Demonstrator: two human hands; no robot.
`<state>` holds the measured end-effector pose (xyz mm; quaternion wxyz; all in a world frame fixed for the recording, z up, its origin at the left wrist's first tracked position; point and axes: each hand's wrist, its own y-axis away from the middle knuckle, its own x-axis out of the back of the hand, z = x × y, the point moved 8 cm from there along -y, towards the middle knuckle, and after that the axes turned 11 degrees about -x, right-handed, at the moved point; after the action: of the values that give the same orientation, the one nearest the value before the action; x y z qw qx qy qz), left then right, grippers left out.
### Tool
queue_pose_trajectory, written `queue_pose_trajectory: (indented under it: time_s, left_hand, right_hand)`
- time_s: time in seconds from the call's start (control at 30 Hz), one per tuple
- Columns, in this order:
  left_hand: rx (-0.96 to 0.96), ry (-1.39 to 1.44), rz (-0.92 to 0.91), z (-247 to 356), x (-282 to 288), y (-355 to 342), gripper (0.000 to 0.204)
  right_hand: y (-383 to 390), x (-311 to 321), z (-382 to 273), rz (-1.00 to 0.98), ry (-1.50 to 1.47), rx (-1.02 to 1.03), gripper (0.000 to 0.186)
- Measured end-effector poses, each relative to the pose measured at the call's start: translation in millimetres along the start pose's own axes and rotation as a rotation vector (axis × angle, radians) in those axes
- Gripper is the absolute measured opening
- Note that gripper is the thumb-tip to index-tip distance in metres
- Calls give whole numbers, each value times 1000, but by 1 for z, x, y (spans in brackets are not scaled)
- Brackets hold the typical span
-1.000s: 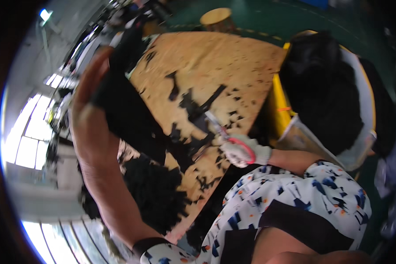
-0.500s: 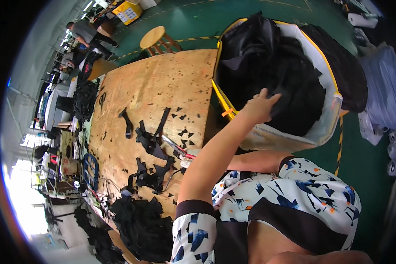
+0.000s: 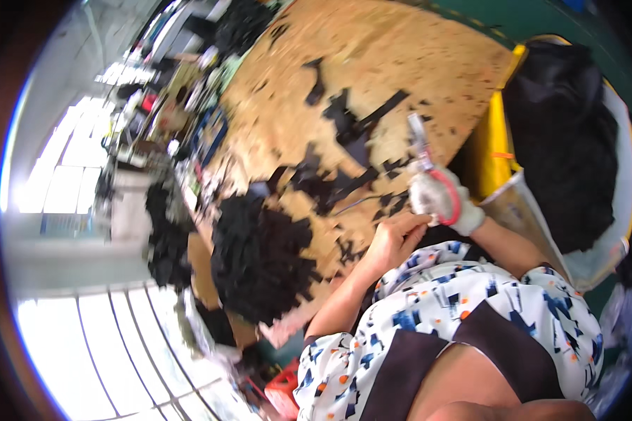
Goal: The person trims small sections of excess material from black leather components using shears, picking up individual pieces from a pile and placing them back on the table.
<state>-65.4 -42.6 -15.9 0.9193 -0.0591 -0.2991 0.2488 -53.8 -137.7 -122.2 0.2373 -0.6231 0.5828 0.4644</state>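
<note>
Bare left hand (image 3: 399,238): back from yellow-sided bin (image 3: 496,144), so hands are paired; fingers bent, hold we cannot tell.
White-gloved right hand (image 3: 435,201): fingers closed round red-handled scissors (image 3: 425,161), right-centre.
Black cloth scraps (image 3: 316,173): wooden bench (image 3: 379,49), mid-frame.

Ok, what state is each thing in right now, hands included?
Left grip: bare, fingers drawn in beside the glove; whether it pinches anything is unclear.
Right grip: gloved, closed around the scissors.
Scissors: held, blades pointing away from the body; open or shut, too blurred to tell.
Black scraps: scattered on the table.
Black heap: piled loosely.
Wooden table: partly covered.
Yellow-edged bin: open-topped, holding black material.
</note>
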Motion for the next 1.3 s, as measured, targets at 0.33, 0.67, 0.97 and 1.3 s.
queue_pose_trajectory:
  time_s: [0.33,0.67,0.97,1.3]
  left_hand:
    - [619,-470,660,-81,114,149,12]
    - [497,-606,801,-104,160,120,19]
    - [665,-690,611,-125,132,128,42]
    - [483,-32,1135,-96,148,204,31]
  right_hand:
    - [40,-25,-6,14,135,7,33]
    - [49,-49,-14,131,290,68,33]
    - [48,-50,-16,130,378,147,32]
    - [45,-49,-9,120,428,113,39]
